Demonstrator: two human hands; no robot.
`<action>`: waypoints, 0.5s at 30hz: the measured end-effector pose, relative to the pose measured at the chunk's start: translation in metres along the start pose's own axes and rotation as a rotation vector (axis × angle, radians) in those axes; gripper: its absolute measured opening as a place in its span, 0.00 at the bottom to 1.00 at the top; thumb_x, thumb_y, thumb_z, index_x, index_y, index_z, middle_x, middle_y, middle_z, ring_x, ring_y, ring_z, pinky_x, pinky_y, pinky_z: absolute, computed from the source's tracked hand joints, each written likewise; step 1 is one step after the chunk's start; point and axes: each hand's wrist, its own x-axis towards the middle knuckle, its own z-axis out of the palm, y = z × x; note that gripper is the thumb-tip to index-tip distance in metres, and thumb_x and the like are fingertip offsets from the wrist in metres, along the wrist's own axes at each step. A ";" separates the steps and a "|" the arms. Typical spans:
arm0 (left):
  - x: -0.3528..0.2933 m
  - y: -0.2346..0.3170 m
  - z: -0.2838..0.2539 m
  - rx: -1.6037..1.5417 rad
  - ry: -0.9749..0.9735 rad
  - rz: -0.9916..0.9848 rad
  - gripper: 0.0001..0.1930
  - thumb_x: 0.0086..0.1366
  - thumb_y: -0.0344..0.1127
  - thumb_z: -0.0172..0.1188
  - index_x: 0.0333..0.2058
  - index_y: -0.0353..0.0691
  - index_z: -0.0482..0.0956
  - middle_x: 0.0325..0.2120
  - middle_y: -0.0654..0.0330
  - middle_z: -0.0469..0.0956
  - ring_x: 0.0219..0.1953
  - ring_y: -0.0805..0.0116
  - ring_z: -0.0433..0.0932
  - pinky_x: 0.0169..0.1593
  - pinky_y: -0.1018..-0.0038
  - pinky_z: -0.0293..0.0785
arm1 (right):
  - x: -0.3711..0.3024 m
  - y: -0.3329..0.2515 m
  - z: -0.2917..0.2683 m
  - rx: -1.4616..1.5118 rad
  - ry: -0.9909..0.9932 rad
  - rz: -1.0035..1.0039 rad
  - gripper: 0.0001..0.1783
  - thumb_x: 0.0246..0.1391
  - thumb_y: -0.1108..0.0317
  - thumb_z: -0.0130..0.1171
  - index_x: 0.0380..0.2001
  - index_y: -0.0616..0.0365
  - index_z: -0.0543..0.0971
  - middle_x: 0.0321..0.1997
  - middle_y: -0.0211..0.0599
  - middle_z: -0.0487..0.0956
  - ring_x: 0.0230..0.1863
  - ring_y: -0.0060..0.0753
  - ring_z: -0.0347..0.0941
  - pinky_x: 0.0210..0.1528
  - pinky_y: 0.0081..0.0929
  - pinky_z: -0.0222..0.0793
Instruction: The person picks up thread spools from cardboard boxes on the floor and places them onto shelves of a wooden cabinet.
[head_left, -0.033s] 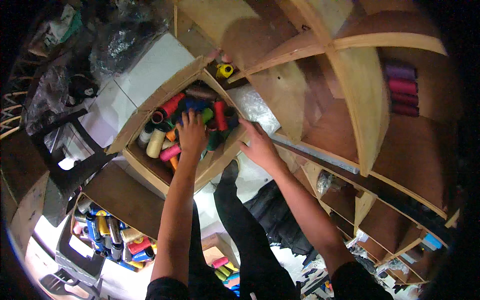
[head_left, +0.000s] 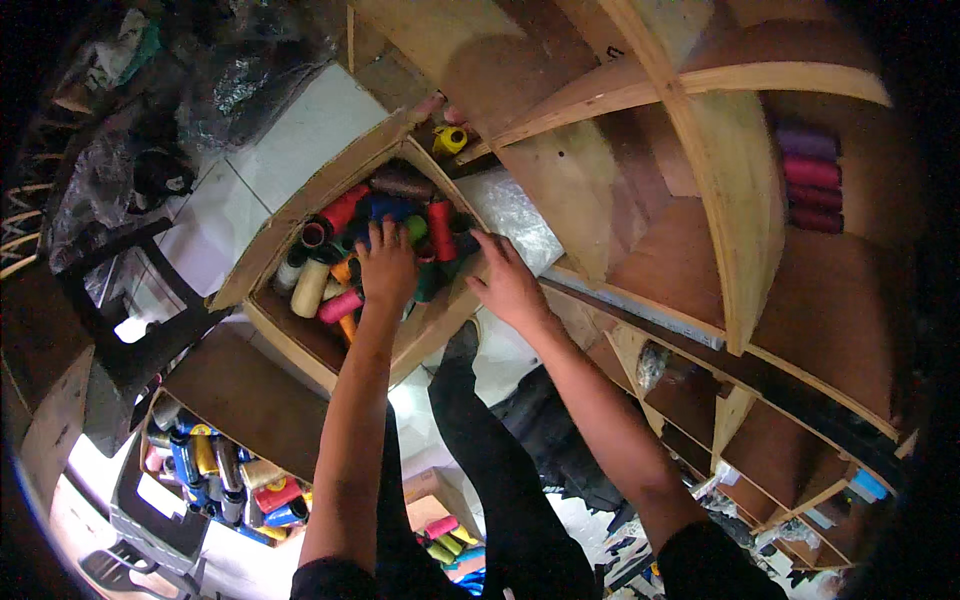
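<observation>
A cardboard box (head_left: pixel 400 365) full of thread spools stands open before me. My left hand (head_left: pixel 388 268) reaches into it, fingers spread over the spools, closest to a dark blue spool (head_left: pixel 385 208) and a green spool (head_left: pixel 414 228). Whether the fingertips grip anything is hard to see; no spool is lifted. At the box's right side my right hand (head_left: pixel 512 285) is open, thumb apart from the fingers, by the rim and a dark spool (head_left: pixel 466 243). Around the left hand lie a red spool (head_left: pixel 441 232), a cream spool (head_left: pixel 310 288), a pink spool (head_left: pixel 341 305) and a brown spool (head_left: pixel 402 181).
Wooden shelving (head_left: pixel 640 255) fills the right side, with several purple and red spools (head_left: pixel 812 172) on it. A second box of spools (head_left: pixel 270 470) stands at lower left, beside a black chair (head_left: pixel 130 300). Black cloth (head_left: pixel 555 440) lies near my legs.
My right hand has shifted slightly left along the box's rim. The left hand stays over the spools with hardly any movement.
</observation>
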 end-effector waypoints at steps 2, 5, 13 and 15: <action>0.003 -0.003 0.018 0.075 -0.029 0.082 0.23 0.55 0.40 0.55 0.50 0.37 0.69 0.54 0.54 0.66 0.55 0.55 0.64 0.51 0.57 0.65 | 0.025 0.004 0.032 -0.155 0.006 -0.054 0.31 0.49 0.71 0.55 0.58 0.52 0.62 0.56 0.43 0.68 0.57 0.48 0.65 0.53 0.40 0.68; -0.001 -0.010 0.040 0.139 0.000 0.156 0.21 0.57 0.38 0.53 0.48 0.37 0.70 0.50 0.54 0.69 0.52 0.57 0.66 0.49 0.62 0.66 | 0.050 0.019 0.060 -0.461 -0.055 -0.151 0.27 0.50 0.71 0.52 0.57 0.50 0.66 0.56 0.42 0.69 0.58 0.46 0.64 0.52 0.40 0.68; 0.008 0.012 0.030 -0.027 -0.330 -0.031 0.27 0.56 0.42 0.55 0.52 0.32 0.67 0.53 0.48 0.65 0.56 0.53 0.63 0.55 0.62 0.63 | 0.045 0.044 0.062 -0.911 -0.278 -0.162 0.13 0.49 0.69 0.52 0.38 0.57 0.78 0.50 0.36 0.71 0.51 0.38 0.65 0.44 0.34 0.69; 0.012 0.026 0.019 -0.150 -0.488 -0.154 0.35 0.55 0.47 0.58 0.57 0.31 0.61 0.57 0.47 0.60 0.59 0.49 0.59 0.58 0.56 0.59 | 0.034 0.045 0.050 -0.881 -0.296 -0.067 0.12 0.48 0.68 0.53 0.37 0.59 0.78 0.48 0.38 0.72 0.51 0.40 0.66 0.45 0.36 0.69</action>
